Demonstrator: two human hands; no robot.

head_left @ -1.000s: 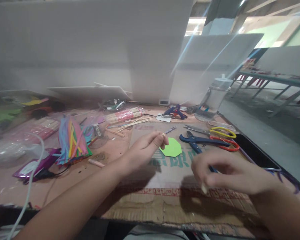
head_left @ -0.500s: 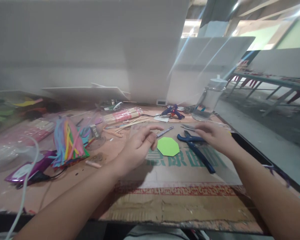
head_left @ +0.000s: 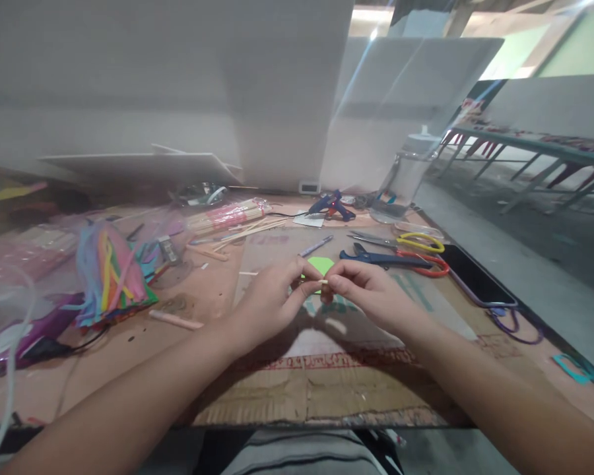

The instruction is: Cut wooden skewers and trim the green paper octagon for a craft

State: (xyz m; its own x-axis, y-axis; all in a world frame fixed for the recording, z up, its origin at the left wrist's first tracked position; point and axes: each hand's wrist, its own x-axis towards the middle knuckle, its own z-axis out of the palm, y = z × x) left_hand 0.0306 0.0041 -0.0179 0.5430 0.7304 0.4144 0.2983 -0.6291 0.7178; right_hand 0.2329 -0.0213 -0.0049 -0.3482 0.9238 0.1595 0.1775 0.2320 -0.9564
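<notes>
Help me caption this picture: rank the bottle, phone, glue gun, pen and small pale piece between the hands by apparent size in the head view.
1. Bottle
2. Phone
3. Glue gun
4. Pen
5. Small pale piece

The green card (head_left: pixel 318 264) is being partly covered by the left hand (head_left: pixel 272 290) and the right hand (head_left: pixel 373 290), and the pale piece (head_left: pixel 323 282) pinched between them is being rendered too small to identify. The white cable (head_left: pixel 11 369) is being cut off below, while the plastic-wrapped pink bundle (head_left: pixel 34 253) is being blurred.
</notes>
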